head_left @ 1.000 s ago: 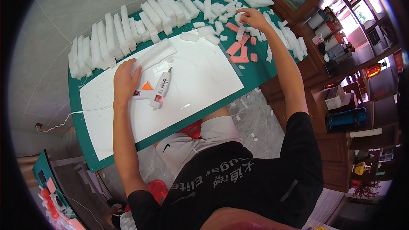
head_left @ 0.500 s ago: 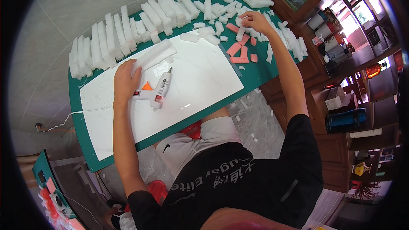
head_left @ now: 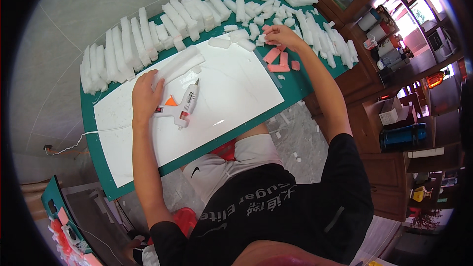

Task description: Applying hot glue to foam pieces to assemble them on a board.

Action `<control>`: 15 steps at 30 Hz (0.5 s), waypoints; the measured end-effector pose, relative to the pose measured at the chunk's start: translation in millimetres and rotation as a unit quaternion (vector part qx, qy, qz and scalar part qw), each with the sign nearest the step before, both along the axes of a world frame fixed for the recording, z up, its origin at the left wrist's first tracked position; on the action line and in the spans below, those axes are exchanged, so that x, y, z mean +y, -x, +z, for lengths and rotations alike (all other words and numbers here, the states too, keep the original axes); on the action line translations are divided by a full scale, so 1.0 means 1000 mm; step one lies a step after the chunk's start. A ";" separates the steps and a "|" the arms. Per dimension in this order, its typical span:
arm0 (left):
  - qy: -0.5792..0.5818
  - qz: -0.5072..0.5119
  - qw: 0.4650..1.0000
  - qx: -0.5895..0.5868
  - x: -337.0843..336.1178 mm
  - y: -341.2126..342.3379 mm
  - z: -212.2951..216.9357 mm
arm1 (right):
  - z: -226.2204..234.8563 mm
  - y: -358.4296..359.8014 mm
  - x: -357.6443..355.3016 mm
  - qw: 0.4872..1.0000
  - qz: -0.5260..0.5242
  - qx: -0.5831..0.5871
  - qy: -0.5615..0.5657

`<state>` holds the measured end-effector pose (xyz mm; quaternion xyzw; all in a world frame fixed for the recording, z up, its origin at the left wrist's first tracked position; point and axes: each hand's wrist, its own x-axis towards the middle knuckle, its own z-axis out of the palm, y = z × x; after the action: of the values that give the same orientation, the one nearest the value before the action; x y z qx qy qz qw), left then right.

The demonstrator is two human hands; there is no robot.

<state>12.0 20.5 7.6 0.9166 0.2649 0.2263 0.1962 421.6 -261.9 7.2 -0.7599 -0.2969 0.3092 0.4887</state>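
Observation:
My left hand [head_left: 145, 94] is at the left end of a long white foam block [head_left: 181, 63], thumb and fingers closed about that end. The block lies on a white board [head_left: 231, 91]. Beside the hand rests a white hot glue gun [head_left: 185, 106] with an orange part, its nozzle pointing away from me. My right hand [head_left: 285, 38] is over the loose pieces at the far right, pinching a small white foam piece [head_left: 262, 38]. Just below it lie several pink foam pieces [head_left: 284, 59]; my fingers partly hide others.
Long white foam strips [head_left: 129, 44] stand in a row along the back of the green table [head_left: 299, 84]. Small white scraps [head_left: 253, 10] and more strips [head_left: 320, 37] lie at the far right. A white cord [head_left: 108, 130] runs to a wall socket. Wooden cabinets [head_left: 379, 165] flank the right.
My right hand has moved left and slightly nearer, carrying the small white foam piece toward the board's far corner. My left hand, the long block and the glue gun stay put.

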 end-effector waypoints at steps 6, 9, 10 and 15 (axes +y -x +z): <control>-0.014 0.003 1.000 -0.001 0.001 0.002 -0.004 | -0.011 0.012 0.009 0.999 -0.028 0.047 -0.002; -0.009 0.002 1.000 -0.003 0.002 0.001 -0.004 | -0.014 0.012 0.010 1.000 -0.018 0.008 0.023; -0.010 0.000 1.000 -0.003 0.002 0.001 -0.003 | -0.014 0.013 0.011 0.999 -0.020 -0.014 0.033; -0.017 -0.003 1.000 -0.009 0.003 0.002 -0.004 | -0.012 0.016 0.013 0.997 -0.016 -0.058 0.049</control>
<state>10.2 23.7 3.3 0.9183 0.2566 0.2387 0.1840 405.8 -248.7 -5.0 -0.8042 -0.2974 0.2705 0.4379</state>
